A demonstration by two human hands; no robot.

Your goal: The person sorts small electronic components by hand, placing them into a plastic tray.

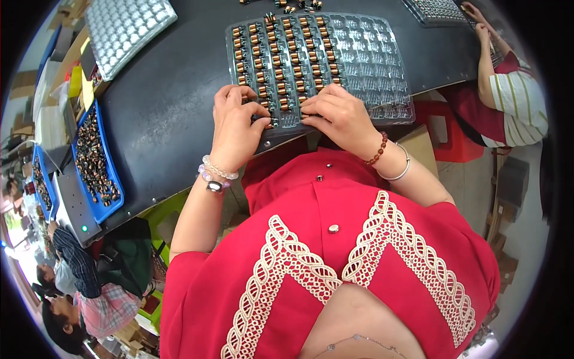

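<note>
My left fingers (257, 109) and right fingers (318, 109) each pinch a coil, the left one (274, 123) and the right one (307, 116) set a little apart at the near edge of a clear plastic tray (375, 66). Rows of copper-wound coils (295, 58), glossy orange-brown with dark ends and touches of green, fill the tray's left part, while see-through moulded pockets show at its right. Beneath the tray spreads a dark, scuffed worktop (173, 102). Loose coils (311, 6) lie just beyond the tray's far edge; well to its left, a blue bin (112, 208) holds a heap of others, and a silvery moulded tray (128, 33) rests past its far left corner. To the tray's right are a red stool (460, 154) and a co-worker in striped sleeves (507, 96).
</note>
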